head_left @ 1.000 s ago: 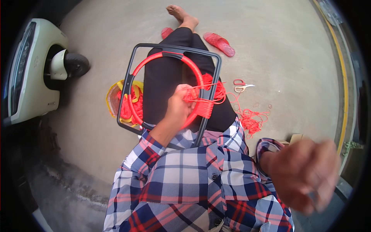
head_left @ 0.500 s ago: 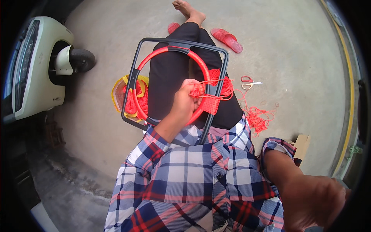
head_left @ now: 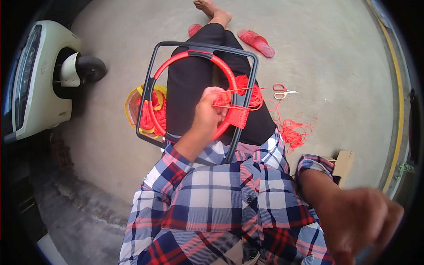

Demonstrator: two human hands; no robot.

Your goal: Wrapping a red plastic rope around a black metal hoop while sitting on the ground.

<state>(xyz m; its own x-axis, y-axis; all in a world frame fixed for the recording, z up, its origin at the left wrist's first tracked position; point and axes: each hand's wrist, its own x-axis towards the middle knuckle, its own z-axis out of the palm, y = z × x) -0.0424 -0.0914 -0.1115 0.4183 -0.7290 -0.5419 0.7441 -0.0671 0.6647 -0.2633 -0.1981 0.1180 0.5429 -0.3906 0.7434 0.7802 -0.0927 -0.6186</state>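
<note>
Across my lap lies a black rectangular frame (head_left: 153, 66) with a round ring (head_left: 223, 67) inside it, mostly wrapped in red cord. My left hand (head_left: 209, 112) is closed at the ring's right side, gripping a bunch of red cord (head_left: 223, 99). Tight cord windings (head_left: 238, 117) cover the ring's right side and the frame's side bar beside my fingers. Loose loops of cord (head_left: 256, 98) hang just outside that bar. At the lower right, close to the camera, my right hand (head_left: 360, 216) is raised away from the frame. Its fingers look curled and slightly blurred; what they hold is hidden.
A yellow-edged bag (head_left: 131, 108) of red cord stands left of my legs. Scissors (head_left: 285, 92) and tangled cord (head_left: 296, 132) lie on the floor at right, near a cardboard box (head_left: 343, 168). Red slippers (head_left: 256, 42) lie ahead; a white vehicle (head_left: 44, 79) stands left.
My right hand has turned, its curled fingers now showing more at the lower right. My left hand keeps its grip on the cord. The whole view has shifted slightly.
</note>
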